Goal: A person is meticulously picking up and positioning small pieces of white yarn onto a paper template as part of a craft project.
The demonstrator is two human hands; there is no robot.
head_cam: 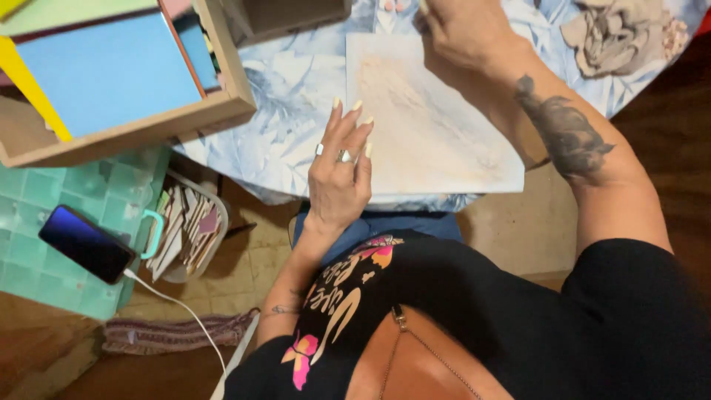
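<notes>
A pale sheet of paper point(433, 126) with faint tan streaks lies on a table covered by a blue floral cloth point(289, 104). My left hand point(341, 167), with rings on two fingers, rests flat on the sheet's left edge, fingers spread. My right hand point(463, 30) is at the sheet's far edge near the top of the view. Its fingers are curled, and what they hold is cut off by the frame. My tattooed right forearm point(566, 137) crosses the sheet's right side.
A wooden box point(222, 104) with blue, yellow and green sheets stands at the far left. A phone point(85, 243) on a white cable lies on a green tiled stool. Beside it stands a clear container point(189, 230) of small flat pieces. Tiled floor lies below.
</notes>
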